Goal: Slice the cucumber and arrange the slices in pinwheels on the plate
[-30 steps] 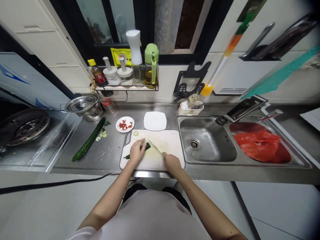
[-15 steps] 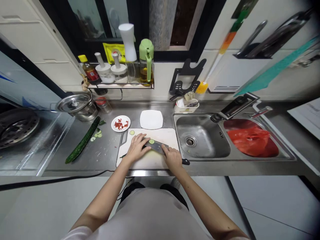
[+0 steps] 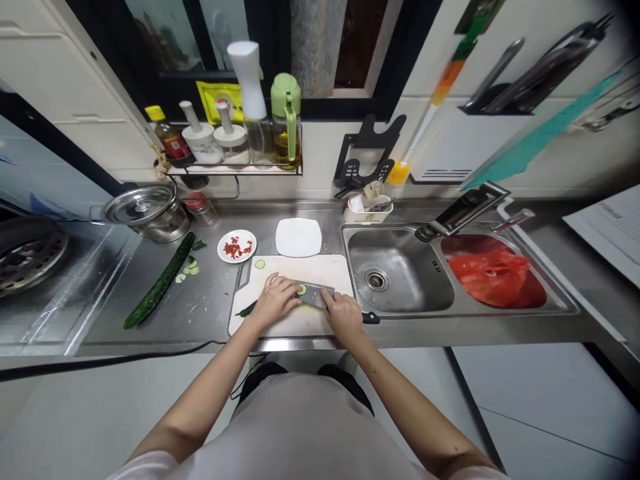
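- The right hand [image 3: 345, 319] has its grip closed firmly around a broad grey metal kitchen knife with a black handle [image 3: 316, 295], fingers up by the heel of the blade and the handle's end sticking out past the hand.
- The left hand [image 3: 273, 303] has its grip closed over a dark green cucumber piece [image 3: 246, 311], fingers bent and together at the blade's far end; the hand hides most of the piece, and only its tapered end shows beside the wrist.
- A round pale green cucumber slice [image 3: 302, 289] lies against the blade, next to the left fingers.
- Both hands work over a white rectangular cutting board [image 3: 325, 268], where the cucumber piece lies; a loose pale slice [image 3: 259, 264] sits near its far left corner.
- Just beyond the board stands a white rounded-square plate [image 3: 299, 237], with a small round white dish [image 3: 221, 254] of chopped red bits [image 3: 237, 249] to its left.
- Farther left on the stainless-steel tabletop [image 3: 200, 310] lie a long bumpy green cucumber [image 3: 160, 283] and a few pale trimmings [image 3: 191, 268].
- To the right is a steel double sink [image 3: 413, 273], a crumpled red plastic bag [image 3: 490, 277] in its far basin.
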`<state>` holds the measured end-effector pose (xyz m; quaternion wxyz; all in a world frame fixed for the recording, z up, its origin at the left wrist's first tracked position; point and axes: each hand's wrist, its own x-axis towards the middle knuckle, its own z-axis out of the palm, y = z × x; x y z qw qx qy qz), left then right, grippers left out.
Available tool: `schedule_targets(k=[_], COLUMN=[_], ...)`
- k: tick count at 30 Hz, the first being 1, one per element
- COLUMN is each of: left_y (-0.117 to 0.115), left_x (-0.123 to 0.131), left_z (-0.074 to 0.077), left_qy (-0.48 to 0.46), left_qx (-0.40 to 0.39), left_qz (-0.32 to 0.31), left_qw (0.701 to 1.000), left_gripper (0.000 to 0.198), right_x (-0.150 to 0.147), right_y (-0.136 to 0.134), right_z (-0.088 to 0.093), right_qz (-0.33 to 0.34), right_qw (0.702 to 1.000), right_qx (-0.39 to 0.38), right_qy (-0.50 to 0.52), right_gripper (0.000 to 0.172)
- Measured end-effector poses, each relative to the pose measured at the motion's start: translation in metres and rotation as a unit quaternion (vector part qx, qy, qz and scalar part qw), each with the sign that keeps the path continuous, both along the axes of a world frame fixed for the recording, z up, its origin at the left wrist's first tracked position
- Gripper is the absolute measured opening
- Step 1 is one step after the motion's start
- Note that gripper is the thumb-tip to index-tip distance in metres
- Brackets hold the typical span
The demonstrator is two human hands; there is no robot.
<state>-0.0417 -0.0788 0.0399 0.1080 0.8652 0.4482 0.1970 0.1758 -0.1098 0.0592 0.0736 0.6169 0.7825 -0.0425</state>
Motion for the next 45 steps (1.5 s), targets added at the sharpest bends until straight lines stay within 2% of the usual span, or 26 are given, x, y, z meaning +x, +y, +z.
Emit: schedule_targets(k=[7,11,15,19,21,23,27,31,34,38,45], left_y=[-0.008,-0.010,-0.009,-0.005,-0.001,0.005,0.022,0.038,0.047,0.059,0.076], left_x=[0.012,0.017,0.018,0.019,0.018,0.015,-0.001,-0.022,-0.032,-0.035,-0.035], left_z=[-0.007,-0.005,-0.001,0.001,0.000,-0.002,-0.010,-0.022,-0.032,-0.041,-0.052], left_qy=[0.017,0.016,-0.003,-0.040,-0.078,-0.125,-0.196,-0.199,-0.183,-0.168,-0.122], left_qx=[0.069,0.087,0.068,0.009,-0.024,-0.049,-0.100,-0.139,-0.158,-0.176,-0.182], left_qz=[0.002,0.015,0.017,0.029,0.070,0.149,0.338,0.454,0.504,0.538,0.552], left_qw=[0.997,0.996,0.998,0.999,0.994,0.980,0.915,0.857,0.829,0.807,0.805], left_gripper=[0.021,0.022,0.021,0.022,0.022,0.021,0.017,0.010,0.012,0.014,0.018], right_x=[0.002,0.001,0.000,0.001,0.003,0.006,0.016,0.024,0.027,0.028,0.028], right_y=[0.001,0.002,0.003,0.004,0.004,0.004,0.007,0.010,0.012,0.015,0.020], right_z=[-0.002,0.001,0.005,0.004,0.002,-0.001,-0.005,-0.004,-0.004,-0.006,-0.011], right_qz=[-0.004,-0.014,-0.016,-0.004,-0.003,-0.010,-0.049,-0.081,-0.102,-0.110,-0.116], right_qw=[1.000,1.000,1.000,1.000,1.000,1.000,0.999,0.996,0.994,0.993,0.991], right_qx=[-0.001,-0.003,-0.006,-0.002,-0.002,-0.004,-0.015,-0.028,-0.035,-0.043,-0.059], right_qy=[-0.010,-0.017,-0.022,-0.023,-0.022,-0.020,-0.016,-0.003,0.004,0.008,0.019], right_gripper=[0.045,0.044,0.046,0.046,0.047,0.048,0.047,0.046,0.046,0.044,0.042])
